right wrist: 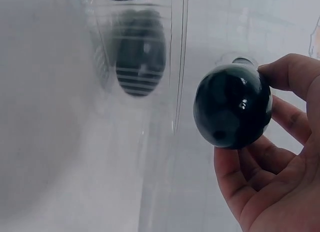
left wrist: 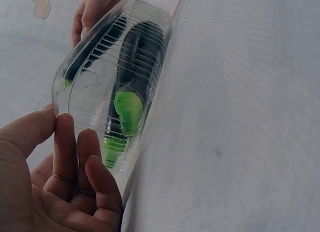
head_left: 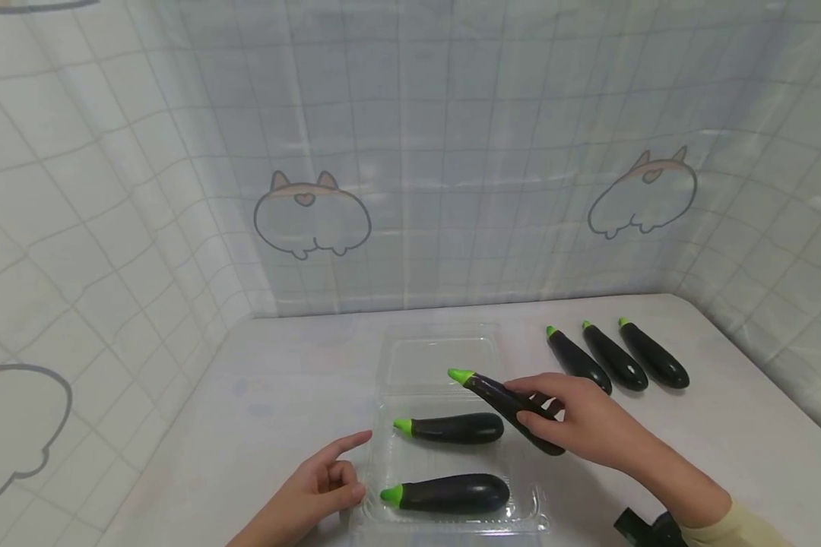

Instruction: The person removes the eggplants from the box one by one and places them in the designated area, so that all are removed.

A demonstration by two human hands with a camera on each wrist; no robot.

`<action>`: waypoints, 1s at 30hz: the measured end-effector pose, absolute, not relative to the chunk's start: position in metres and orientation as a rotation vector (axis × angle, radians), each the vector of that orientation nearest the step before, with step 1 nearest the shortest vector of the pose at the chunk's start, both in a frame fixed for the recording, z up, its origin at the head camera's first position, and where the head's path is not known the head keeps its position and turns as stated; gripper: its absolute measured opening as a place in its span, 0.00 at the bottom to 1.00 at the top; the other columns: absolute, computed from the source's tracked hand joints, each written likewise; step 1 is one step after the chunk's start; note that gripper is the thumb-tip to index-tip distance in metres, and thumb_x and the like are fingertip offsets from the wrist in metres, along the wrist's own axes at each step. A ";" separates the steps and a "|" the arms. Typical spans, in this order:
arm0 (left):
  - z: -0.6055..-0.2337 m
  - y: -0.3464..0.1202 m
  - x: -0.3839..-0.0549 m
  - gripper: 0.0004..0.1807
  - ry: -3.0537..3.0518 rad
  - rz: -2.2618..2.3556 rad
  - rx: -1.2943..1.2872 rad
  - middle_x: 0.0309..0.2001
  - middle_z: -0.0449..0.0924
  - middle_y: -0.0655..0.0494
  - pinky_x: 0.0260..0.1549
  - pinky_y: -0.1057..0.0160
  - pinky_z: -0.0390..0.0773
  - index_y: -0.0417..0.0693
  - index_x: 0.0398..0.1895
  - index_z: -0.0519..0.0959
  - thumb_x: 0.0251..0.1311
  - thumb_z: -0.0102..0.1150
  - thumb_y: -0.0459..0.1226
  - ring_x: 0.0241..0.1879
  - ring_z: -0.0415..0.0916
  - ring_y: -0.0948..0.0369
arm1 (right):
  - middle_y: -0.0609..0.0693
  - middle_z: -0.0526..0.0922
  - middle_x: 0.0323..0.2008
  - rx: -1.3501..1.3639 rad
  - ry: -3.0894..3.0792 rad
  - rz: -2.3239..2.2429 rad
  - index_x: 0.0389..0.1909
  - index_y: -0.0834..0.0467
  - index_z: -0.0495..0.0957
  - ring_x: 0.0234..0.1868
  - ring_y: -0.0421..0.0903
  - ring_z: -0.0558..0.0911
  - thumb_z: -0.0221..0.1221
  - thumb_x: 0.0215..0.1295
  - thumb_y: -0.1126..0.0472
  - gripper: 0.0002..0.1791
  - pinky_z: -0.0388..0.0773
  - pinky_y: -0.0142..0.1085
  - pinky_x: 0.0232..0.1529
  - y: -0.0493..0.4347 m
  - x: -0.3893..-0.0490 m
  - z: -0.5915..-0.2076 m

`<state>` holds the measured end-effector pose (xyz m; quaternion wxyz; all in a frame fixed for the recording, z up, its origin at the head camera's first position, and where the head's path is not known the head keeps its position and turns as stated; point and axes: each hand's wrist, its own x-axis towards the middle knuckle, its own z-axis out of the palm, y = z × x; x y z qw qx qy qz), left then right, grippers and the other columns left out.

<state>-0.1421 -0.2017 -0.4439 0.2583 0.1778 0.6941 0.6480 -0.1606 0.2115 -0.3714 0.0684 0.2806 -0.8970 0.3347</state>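
Observation:
My right hand point(head_left: 575, 414) holds a dark eggplant point(head_left: 489, 395) with a green stem end, tilted above the right side of a clear plastic clamshell container point(head_left: 445, 460). In the right wrist view the rounded end of that eggplant point(right wrist: 232, 107) sits between thumb and fingers. Two eggplants lie sideways in the container, one farther back point(head_left: 458, 428) and one nearer point(head_left: 454, 494), stems to the left. At the container's left edge, my left hand point(head_left: 321, 486) pinches the rim point(left wrist: 60, 87), its index finger stretched along the side in the head view.
Three more eggplants point(head_left: 616, 357) lie side by side at the back right of the white table point(head_left: 267, 403). The container's clear lid point(head_left: 441, 361) lies folded back behind it. A black object point(head_left: 646, 528) sits by the right forearm. Grid-patterned curtains point(head_left: 445, 152) surround the table.

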 end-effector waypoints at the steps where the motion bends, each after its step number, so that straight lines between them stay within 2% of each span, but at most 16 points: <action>1: -0.444 -0.202 -0.142 0.36 1.878 1.758 0.475 0.33 0.75 0.56 0.38 0.67 0.72 0.41 0.77 0.51 0.71 0.54 0.33 0.32 0.70 0.66 | 0.37 0.82 0.48 0.829 -2.708 1.008 0.57 0.45 0.80 0.42 0.34 0.80 0.67 0.64 0.57 0.20 0.79 0.32 0.38 0.214 -0.160 -0.371; 12: -0.445 -0.202 -0.142 0.36 1.888 1.743 0.466 0.32 0.75 0.56 0.39 0.67 0.72 0.41 0.77 0.51 0.71 0.54 0.33 0.33 0.71 0.66 | 0.34 0.81 0.46 0.655 -2.756 0.934 0.56 0.45 0.80 0.41 0.33 0.79 0.68 0.61 0.59 0.21 0.79 0.31 0.38 0.234 -0.156 -0.376; 30: -0.439 -0.200 -0.142 0.36 1.898 1.736 0.436 0.33 0.75 0.55 0.38 0.66 0.73 0.41 0.77 0.51 0.72 0.54 0.34 0.32 0.71 0.65 | 0.37 0.82 0.45 0.534 -2.743 0.943 0.56 0.49 0.81 0.40 0.34 0.80 0.68 0.63 0.55 0.20 0.79 0.32 0.38 0.263 -0.145 -0.385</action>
